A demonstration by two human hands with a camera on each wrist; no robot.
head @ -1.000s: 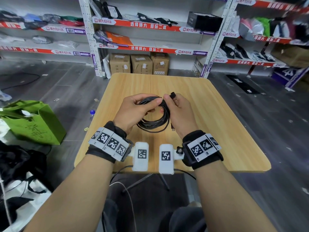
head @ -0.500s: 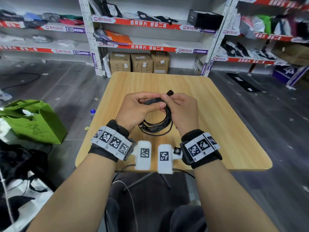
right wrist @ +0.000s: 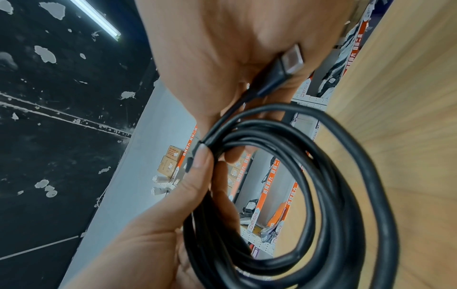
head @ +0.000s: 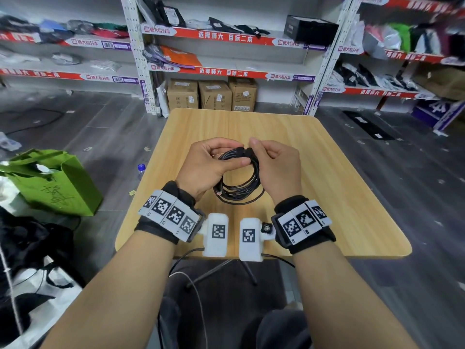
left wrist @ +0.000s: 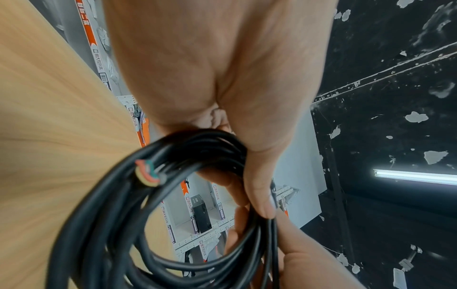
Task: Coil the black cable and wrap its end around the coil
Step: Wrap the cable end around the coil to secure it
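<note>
Above the middle of the wooden table (head: pixel 327 187), the left hand (head: pixel 208 167) grips the top of the upright black cable coil (head: pixel 239 182) while the right hand (head: pixel 276 167) pinches its plug end (right wrist: pixel 291 58), whose metal tip only the right wrist view shows, pointing back at the palm.

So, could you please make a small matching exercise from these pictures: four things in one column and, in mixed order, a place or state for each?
Things:
1. black cable
2. green bag
3. cardboard boxes
4. plug end

Places or states:
a. on the floor under the shelves
b. coiled, held above the table by both hands
c. held by the right hand
d. on the floor left of the table

Pairs: 1-b, 2-d, 3-a, 4-c
</note>
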